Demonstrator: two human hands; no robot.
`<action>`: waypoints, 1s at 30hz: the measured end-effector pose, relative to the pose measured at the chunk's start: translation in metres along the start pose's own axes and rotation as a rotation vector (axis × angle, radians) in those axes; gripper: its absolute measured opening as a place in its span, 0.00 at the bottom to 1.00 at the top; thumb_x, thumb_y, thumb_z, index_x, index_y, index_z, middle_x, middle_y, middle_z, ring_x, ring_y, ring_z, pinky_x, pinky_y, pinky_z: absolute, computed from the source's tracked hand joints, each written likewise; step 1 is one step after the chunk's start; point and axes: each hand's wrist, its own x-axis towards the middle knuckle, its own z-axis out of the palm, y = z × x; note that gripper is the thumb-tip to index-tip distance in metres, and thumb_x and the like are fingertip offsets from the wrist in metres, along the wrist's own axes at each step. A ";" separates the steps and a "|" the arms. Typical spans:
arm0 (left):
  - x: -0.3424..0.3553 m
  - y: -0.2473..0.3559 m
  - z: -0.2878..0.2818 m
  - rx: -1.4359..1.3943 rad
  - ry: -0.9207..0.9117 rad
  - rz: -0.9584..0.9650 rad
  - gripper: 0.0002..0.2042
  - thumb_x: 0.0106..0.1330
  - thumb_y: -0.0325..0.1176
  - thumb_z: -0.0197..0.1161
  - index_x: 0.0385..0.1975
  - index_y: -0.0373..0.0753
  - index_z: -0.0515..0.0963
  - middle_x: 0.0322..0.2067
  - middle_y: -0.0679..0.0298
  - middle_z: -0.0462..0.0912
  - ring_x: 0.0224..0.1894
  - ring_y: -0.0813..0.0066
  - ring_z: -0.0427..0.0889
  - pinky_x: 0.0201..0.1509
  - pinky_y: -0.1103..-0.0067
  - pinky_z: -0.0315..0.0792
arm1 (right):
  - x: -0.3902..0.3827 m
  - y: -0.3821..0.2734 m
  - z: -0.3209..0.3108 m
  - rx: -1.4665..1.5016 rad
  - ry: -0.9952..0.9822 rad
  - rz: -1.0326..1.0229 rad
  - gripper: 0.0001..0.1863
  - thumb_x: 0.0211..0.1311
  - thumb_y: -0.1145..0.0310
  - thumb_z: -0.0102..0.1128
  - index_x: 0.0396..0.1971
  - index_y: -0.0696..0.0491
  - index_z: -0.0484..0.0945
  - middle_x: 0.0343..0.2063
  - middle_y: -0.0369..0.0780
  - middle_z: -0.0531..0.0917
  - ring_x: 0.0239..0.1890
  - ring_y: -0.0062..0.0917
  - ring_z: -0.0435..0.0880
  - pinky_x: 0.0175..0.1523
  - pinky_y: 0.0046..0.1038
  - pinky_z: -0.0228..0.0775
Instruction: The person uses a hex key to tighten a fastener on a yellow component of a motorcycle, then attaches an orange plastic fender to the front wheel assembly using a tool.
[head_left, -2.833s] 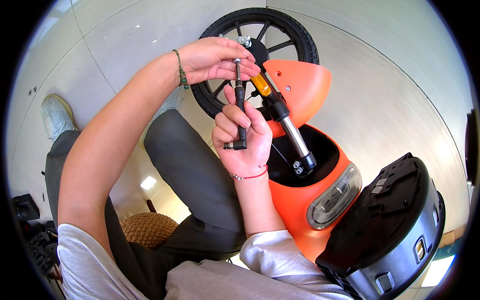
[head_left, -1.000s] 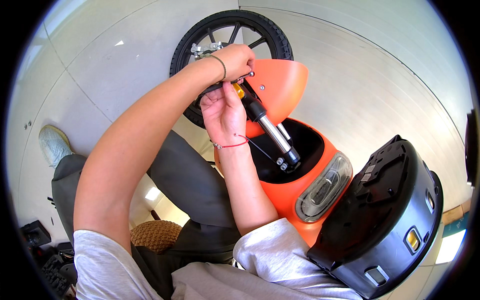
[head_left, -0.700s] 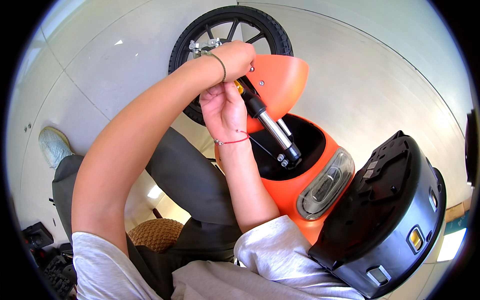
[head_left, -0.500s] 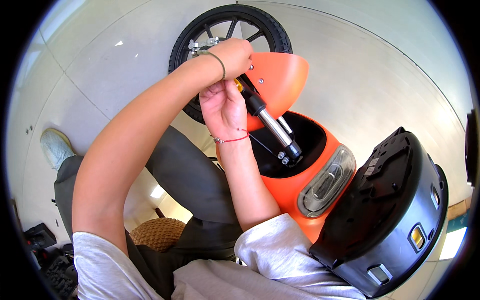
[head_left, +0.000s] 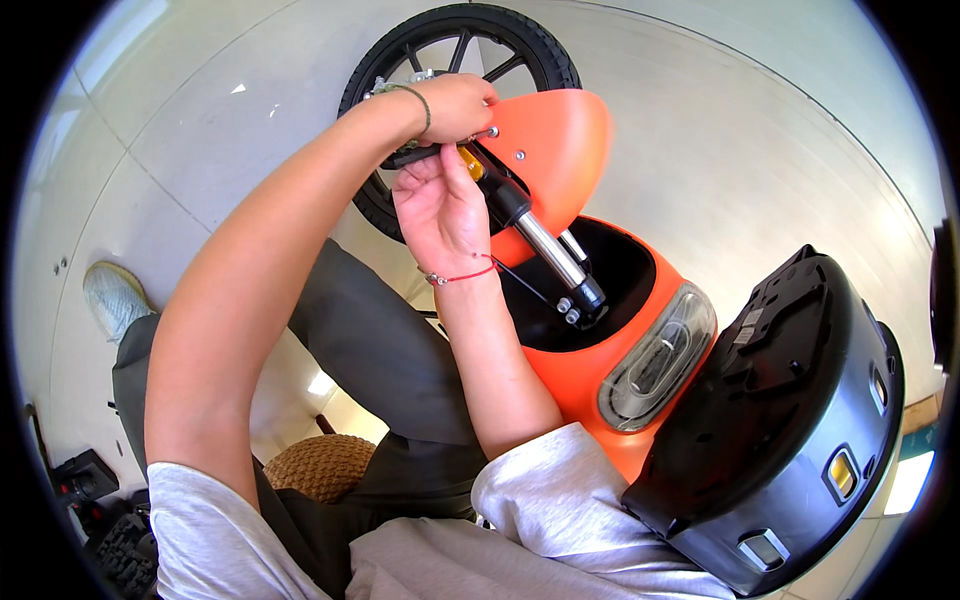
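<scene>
An orange scooter lies with its black-spoked front wheel (head_left: 560, 60) at the top and its headlight (head_left: 655, 365) at the lower right. My left hand (head_left: 455, 108), with a green band at the wrist, is closed at the left edge of the orange fender (head_left: 560, 140), near a silver bolt (head_left: 493, 131). Its fingertips are mostly hidden. Just below, my right hand (head_left: 445, 205), palm up, has its fingers curled together beside the gold part (head_left: 470, 162) of the fork (head_left: 545, 240). What either hand grips cannot be made out.
A large black plastic shell (head_left: 790, 440) stands close at my right, beside the orange body (head_left: 545, 375). A brown woven stool (head_left: 320, 467) is below my legs. Dark equipment (head_left: 88, 475) lies at the far left. Two small pieces (head_left: 60, 266) rest on the tiled floor.
My left hand has shifted slightly left, uncovering the bolt on the fender. The wheel, the fender and my right hand sit slightly further up and left in view.
</scene>
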 end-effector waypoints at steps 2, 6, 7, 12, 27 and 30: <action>-0.004 0.002 -0.005 -0.022 -0.071 -0.049 0.20 0.64 0.35 0.51 0.54 0.32 0.72 0.43 0.54 0.81 0.44 0.68 0.80 0.49 0.76 0.73 | 0.000 0.000 0.001 -0.007 -0.007 0.007 0.08 0.69 0.64 0.51 0.43 0.50 0.72 0.35 0.32 0.75 0.32 0.17 0.70 0.40 0.21 0.64; -0.009 0.003 -0.008 -0.082 -0.060 -0.123 0.19 0.65 0.39 0.51 0.50 0.32 0.74 0.38 0.59 0.81 0.39 0.74 0.78 0.41 0.78 0.73 | 0.001 0.002 0.003 -0.010 0.004 0.003 0.08 0.69 0.63 0.51 0.43 0.50 0.72 0.35 0.32 0.76 0.33 0.17 0.71 0.41 0.21 0.65; -0.010 0.001 -0.006 -0.089 -0.022 -0.094 0.19 0.65 0.40 0.50 0.49 0.33 0.74 0.37 0.60 0.81 0.37 0.75 0.78 0.40 0.78 0.72 | 0.001 0.002 0.003 -0.013 0.006 0.000 0.09 0.69 0.63 0.51 0.43 0.50 0.72 0.35 0.32 0.76 0.33 0.17 0.71 0.41 0.21 0.65; -0.009 -0.012 -0.001 -0.125 0.022 -0.019 0.17 0.65 0.42 0.49 0.44 0.36 0.75 0.36 0.63 0.80 0.36 0.77 0.76 0.39 0.78 0.71 | 0.001 0.004 0.000 -0.046 0.014 0.005 0.09 0.69 0.63 0.51 0.43 0.50 0.72 0.33 0.32 0.75 0.33 0.17 0.71 0.43 0.22 0.65; -0.010 -0.010 -0.002 -0.157 -0.096 0.090 0.16 0.66 0.41 0.49 0.41 0.36 0.77 0.38 0.63 0.79 0.41 0.75 0.74 0.50 0.79 0.68 | 0.002 0.003 -0.004 -0.052 0.027 -0.007 0.08 0.69 0.63 0.52 0.42 0.49 0.72 0.32 0.32 0.74 0.34 0.18 0.72 0.45 0.22 0.67; -0.011 -0.008 -0.005 -0.115 -0.143 0.098 0.16 0.66 0.40 0.49 0.41 0.36 0.77 0.40 0.63 0.78 0.42 0.74 0.74 0.51 0.79 0.67 | 0.002 0.002 -0.004 -0.045 0.027 0.002 0.08 0.69 0.64 0.52 0.42 0.49 0.72 0.33 0.32 0.75 0.35 0.18 0.73 0.45 0.22 0.68</action>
